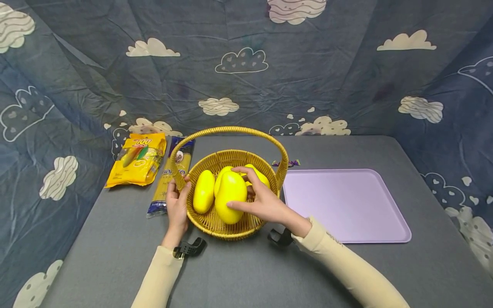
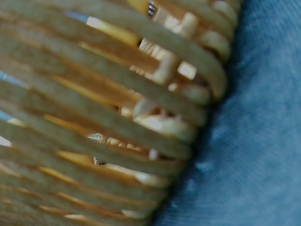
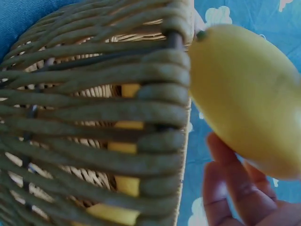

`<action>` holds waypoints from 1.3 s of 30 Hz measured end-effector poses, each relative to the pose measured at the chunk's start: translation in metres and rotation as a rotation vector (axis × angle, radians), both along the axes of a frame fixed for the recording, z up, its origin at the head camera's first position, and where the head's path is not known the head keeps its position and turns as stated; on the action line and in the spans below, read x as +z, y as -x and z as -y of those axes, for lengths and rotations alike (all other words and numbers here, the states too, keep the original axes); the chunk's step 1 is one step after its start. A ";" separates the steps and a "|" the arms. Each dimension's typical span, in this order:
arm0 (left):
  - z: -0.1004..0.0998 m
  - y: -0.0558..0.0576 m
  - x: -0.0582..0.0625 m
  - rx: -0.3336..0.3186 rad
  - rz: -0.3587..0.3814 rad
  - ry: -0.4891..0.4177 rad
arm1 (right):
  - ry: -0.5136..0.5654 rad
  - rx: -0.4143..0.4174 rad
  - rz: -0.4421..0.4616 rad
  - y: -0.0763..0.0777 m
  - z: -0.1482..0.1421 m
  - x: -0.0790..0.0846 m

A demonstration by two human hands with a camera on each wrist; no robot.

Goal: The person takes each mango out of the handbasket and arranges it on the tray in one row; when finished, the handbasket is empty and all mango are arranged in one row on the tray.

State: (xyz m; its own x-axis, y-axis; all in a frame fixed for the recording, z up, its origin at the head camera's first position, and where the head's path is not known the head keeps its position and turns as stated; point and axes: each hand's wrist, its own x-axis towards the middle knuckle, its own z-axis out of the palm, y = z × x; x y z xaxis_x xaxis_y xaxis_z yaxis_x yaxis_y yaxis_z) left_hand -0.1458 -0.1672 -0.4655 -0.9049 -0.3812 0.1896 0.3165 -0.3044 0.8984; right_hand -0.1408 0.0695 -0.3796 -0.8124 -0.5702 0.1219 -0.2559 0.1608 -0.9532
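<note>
A woven basket (image 1: 227, 236) with a tall arched handle stands mid-table, holding several yellow mangoes. My right hand (image 1: 267, 203) grips one mango (image 1: 231, 199) between thumb and fingers, over the near part of the basket. Seen from the right wrist, that mango (image 3: 244, 94) is above the basket's rim, its stem end toward the weave. My left hand (image 1: 178, 211) holds the basket's left side, where the handle meets the rim. Another mango (image 1: 203, 191) lies inside at the left. The left wrist view is filled by the woven wall (image 2: 94, 94); that hand is out of sight there.
Right of the basket lies a lilac tray (image 1: 346, 205). A small purple-wrapped candy (image 1: 286, 163) is behind the tray's left corner. To the left are a yellow snack bag (image 1: 136, 160) and a blue-ended pasta packet (image 1: 159, 194). A cloud-print curtain (image 1: 246, 94) hangs behind the table.
</note>
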 end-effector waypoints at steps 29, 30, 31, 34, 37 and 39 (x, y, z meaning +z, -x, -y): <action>-0.002 0.001 0.000 0.015 0.016 0.022 | 0.407 -0.266 -0.670 -0.028 -0.080 -0.014; -0.001 0.001 0.000 0.014 0.014 0.023 | 0.420 -0.273 -0.658 -0.028 -0.084 -0.015; -0.001 0.001 0.000 0.013 0.013 0.021 | 0.437 -0.280 -0.641 -0.028 -0.088 -0.015; -0.001 0.000 0.000 0.011 0.009 0.020 | 0.481 -0.310 -0.578 -0.028 -0.099 -0.016; -0.001 0.000 0.000 0.012 0.000 0.014 | 0.503 -0.352 -0.517 -0.025 -0.110 -0.018; -0.001 0.000 0.000 0.013 -0.005 0.011 | 0.497 -0.385 -0.482 -0.023 -0.117 -0.019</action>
State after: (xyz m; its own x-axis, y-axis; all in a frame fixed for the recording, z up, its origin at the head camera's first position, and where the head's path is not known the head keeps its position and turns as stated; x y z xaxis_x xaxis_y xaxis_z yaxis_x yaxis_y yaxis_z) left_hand -0.1460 -0.1661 -0.4654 -0.8986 -0.3911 0.1988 0.3254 -0.2900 0.9000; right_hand -0.1179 0.1870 -0.3991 -0.7345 -0.0462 0.6771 -0.6716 -0.0933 -0.7350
